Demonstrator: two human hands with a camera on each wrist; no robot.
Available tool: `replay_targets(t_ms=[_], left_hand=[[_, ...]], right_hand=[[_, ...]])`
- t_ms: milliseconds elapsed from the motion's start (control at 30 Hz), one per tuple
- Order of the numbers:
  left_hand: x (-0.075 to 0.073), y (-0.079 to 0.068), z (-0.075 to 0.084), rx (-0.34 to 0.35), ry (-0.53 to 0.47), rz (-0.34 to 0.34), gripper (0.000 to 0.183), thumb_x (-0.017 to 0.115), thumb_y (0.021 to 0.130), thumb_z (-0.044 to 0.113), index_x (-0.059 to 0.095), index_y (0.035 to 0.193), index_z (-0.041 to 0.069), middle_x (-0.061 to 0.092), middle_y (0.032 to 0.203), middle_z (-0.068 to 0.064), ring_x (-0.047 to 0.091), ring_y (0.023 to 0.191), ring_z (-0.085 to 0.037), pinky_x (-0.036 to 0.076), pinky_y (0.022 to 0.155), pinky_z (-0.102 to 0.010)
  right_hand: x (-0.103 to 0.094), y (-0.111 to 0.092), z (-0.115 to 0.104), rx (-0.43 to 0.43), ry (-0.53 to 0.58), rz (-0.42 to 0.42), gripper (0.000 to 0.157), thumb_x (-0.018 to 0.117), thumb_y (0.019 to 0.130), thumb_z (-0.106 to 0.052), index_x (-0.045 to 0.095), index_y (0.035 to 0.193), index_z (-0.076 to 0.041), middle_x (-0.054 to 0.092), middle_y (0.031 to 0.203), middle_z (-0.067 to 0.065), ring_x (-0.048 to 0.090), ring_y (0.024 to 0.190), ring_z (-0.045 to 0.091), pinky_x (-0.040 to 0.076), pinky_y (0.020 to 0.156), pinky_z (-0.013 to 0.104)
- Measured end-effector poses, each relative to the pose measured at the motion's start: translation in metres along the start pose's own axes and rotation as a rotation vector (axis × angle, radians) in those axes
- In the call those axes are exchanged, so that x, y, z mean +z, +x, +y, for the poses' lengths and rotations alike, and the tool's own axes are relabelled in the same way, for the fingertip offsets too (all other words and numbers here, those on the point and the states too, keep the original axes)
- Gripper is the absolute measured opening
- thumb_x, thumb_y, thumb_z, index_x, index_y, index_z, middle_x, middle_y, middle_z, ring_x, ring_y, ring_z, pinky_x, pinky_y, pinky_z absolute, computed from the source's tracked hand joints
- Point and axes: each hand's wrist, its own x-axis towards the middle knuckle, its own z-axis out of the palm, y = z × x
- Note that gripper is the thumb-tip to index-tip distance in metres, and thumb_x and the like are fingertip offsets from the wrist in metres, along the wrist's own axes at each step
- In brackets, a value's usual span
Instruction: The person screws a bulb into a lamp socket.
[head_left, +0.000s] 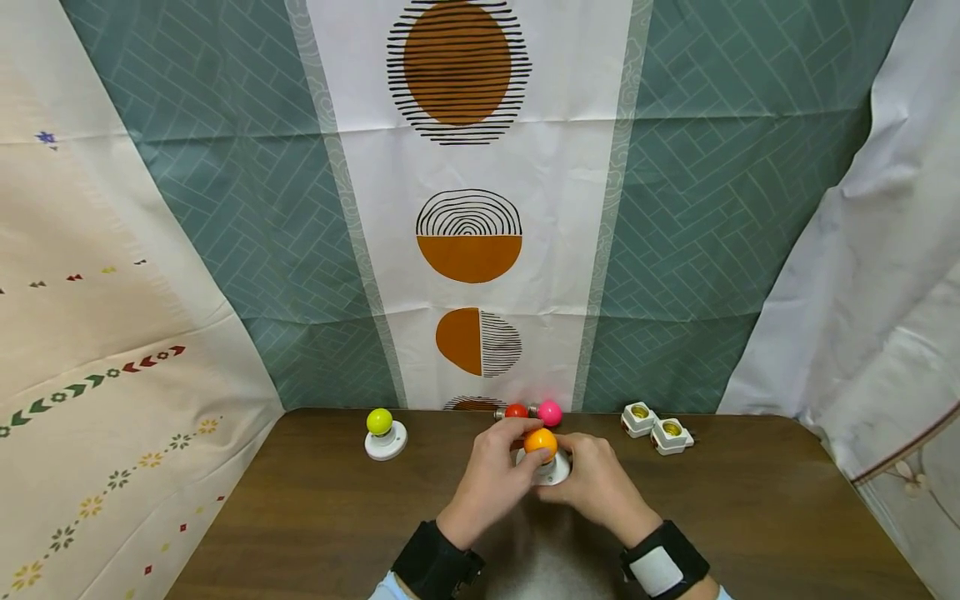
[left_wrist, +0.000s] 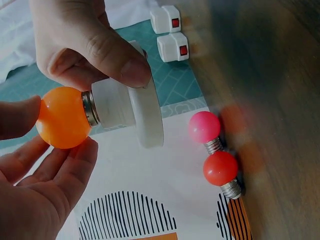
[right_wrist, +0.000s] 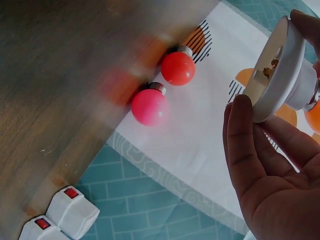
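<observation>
My left hand [head_left: 489, 471] holds an orange light bulb [left_wrist: 63, 118] between thumb and fingertips. The bulb's metal screw base sits in the mouth of a round white bulb holder [left_wrist: 147, 117], with a strip of thread showing. Gripping that holder by its flange is my right hand [head_left: 600, 482]. Both hands are raised above the table, and the right wrist view shows the holder's hollow underside with brass-coloured contacts inside. Past my hands lie a red bulb [left_wrist: 220, 168] and a pink bulb [left_wrist: 204, 127], side by side, each with a bare screw base.
On the left of the brown table [head_left: 315, 508], a yellow-green bulb [head_left: 379, 422] stands upright in another round white holder [head_left: 386, 448]. Two white sockets with red switches, one socket [head_left: 639, 419] and another socket [head_left: 671, 435], lie at the back right. A patterned cloth [head_left: 480, 167] hangs behind.
</observation>
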Motion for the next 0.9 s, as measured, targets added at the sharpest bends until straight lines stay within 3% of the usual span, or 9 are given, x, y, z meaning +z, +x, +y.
replay_targets(t_ms=[267, 567, 900], left_hand=[[0.0012, 0.0007, 0.0009, 0.0, -0.021, -0.021, 0.033, 0.068, 0.085, 0.023, 0.06, 0.117, 0.016, 0.057, 0.11, 0.006, 0.053, 0.095, -0.007, 0.045, 0.084, -0.026], [0.0044, -0.0002, 0.0018, -0.058, 0.024, 0.13, 0.033, 0.072, 0.08, 0.034, 0.064, 0.104, 0.014, 0.059, 0.097, 0.006, 0.055, 0.086, -0.012, 0.049, 0.076, -0.029], [0.003, -0.0017, 0.0027, -0.077, 0.012, 0.076, 0.029, 0.07, 0.082, 0.03, 0.064, 0.105, 0.013, 0.059, 0.1, 0.006, 0.055, 0.09, -0.014, 0.048, 0.079, -0.028]], right_hand=[[-0.0008, 0.0004, 0.002, 0.006, -0.003, 0.009, 0.051, 0.085, 0.057, -0.04, 0.065, 0.099, -0.021, 0.059, 0.085, -0.013, 0.053, 0.072, 0.003, 0.047, 0.064, 0.019], [-0.0009, -0.0003, 0.0008, 0.022, -0.019, 0.018, 0.053, 0.086, 0.055, -0.043, 0.065, 0.098, -0.021, 0.058, 0.085, -0.013, 0.053, 0.074, 0.004, 0.047, 0.066, 0.02], [-0.0009, -0.0014, -0.0001, 0.027, -0.016, 0.014, 0.052, 0.085, 0.056, -0.043, 0.065, 0.098, -0.021, 0.058, 0.085, -0.013, 0.053, 0.074, 0.004, 0.047, 0.065, 0.02]])
